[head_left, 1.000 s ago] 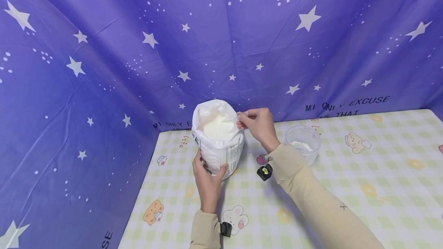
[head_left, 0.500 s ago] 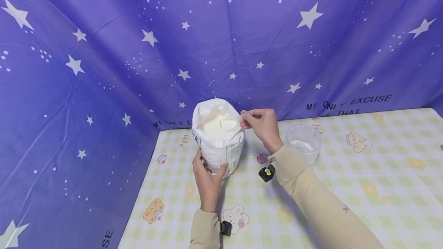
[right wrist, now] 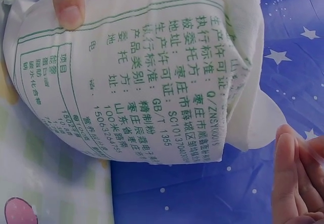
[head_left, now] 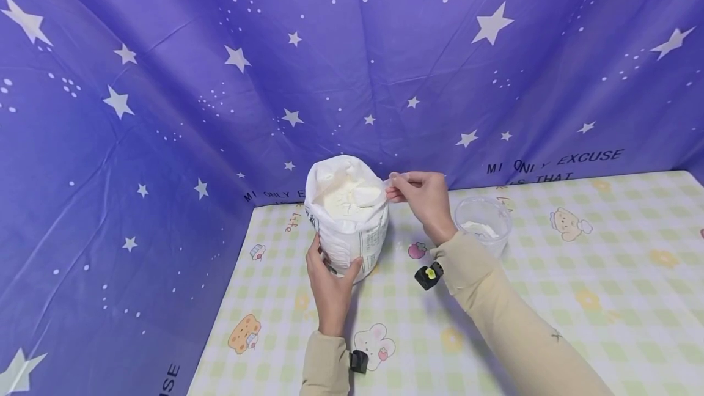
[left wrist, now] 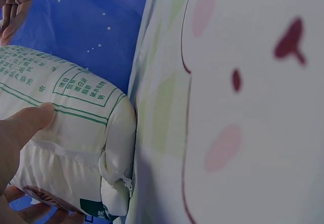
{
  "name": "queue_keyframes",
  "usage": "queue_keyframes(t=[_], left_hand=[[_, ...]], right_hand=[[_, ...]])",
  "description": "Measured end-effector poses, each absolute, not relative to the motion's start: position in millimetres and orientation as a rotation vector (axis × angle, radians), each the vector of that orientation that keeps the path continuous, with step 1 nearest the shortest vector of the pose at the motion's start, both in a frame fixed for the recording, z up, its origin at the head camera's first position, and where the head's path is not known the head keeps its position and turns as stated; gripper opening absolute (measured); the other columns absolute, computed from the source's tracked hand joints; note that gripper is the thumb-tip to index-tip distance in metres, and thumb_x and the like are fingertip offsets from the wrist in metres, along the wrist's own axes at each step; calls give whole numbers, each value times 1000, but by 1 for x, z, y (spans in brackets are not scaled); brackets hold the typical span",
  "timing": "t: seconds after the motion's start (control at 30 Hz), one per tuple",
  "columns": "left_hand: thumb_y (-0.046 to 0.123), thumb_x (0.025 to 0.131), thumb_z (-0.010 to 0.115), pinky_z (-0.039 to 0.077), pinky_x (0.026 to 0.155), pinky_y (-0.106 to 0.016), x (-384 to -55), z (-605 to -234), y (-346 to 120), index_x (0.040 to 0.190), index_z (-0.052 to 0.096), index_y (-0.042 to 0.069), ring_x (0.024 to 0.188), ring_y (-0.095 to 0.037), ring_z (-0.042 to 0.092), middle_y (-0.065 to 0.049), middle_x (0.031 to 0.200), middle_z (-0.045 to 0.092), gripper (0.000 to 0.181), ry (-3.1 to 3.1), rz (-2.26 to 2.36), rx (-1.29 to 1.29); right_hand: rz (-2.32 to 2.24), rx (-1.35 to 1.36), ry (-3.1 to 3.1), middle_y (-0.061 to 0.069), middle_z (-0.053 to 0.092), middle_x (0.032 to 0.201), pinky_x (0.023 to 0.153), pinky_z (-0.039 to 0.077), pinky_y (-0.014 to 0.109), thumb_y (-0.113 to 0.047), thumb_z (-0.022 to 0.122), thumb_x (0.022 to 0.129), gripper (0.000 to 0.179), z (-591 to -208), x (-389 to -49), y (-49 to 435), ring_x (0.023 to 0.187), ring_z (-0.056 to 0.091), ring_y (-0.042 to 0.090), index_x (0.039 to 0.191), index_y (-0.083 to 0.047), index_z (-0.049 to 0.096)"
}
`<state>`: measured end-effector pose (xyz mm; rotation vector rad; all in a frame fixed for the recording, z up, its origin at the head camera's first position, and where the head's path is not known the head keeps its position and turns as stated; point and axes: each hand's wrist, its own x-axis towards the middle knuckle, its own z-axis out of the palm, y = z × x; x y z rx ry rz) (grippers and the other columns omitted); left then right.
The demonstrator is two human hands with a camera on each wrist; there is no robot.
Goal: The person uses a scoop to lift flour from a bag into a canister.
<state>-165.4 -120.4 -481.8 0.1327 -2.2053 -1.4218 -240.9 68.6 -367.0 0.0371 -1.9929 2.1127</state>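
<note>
Evidently, scooping is the step in hand on the checked tablecloth [head_left: 528, 304], where the white bag [head_left: 348, 244] stands open-mouthed, with pale powder [head_left: 338, 205] well up inside. A clear tub [head_left: 502, 217] sits to its right. The left hand [head_left: 330, 289] grips the bag's lower near side; just off its right rim, the right hand [head_left: 426, 199] pinches what seems a whitish scoop [head_left: 367, 196] — the next move likely wanting a slow, level lift.
</note>
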Motion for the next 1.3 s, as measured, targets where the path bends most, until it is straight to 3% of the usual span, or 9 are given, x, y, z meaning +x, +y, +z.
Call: queue_keyframes(t=[0.6,1.3], left_hand=[[14,72,87,46,109,-44,-166,-481,-120,149,35,7,127,-29,48,-15,142,45,93,-2220,-1401,136],[13,71,88,46,110,-42,-166,-482,-121,149,35,7,128,-28,48,-14,142,45,95,-2224,-1405,140]], right_hand=[[2160,-18,-1923,-3,73,72,72,63,28,-15,66,95,30,-366,-233,81,65,72,8,107,13,70],[2356,-37,-1780,1,75,76,74,62,26,-17,67,95,35,-367,-227,92,69,73,11,110,15,65]])
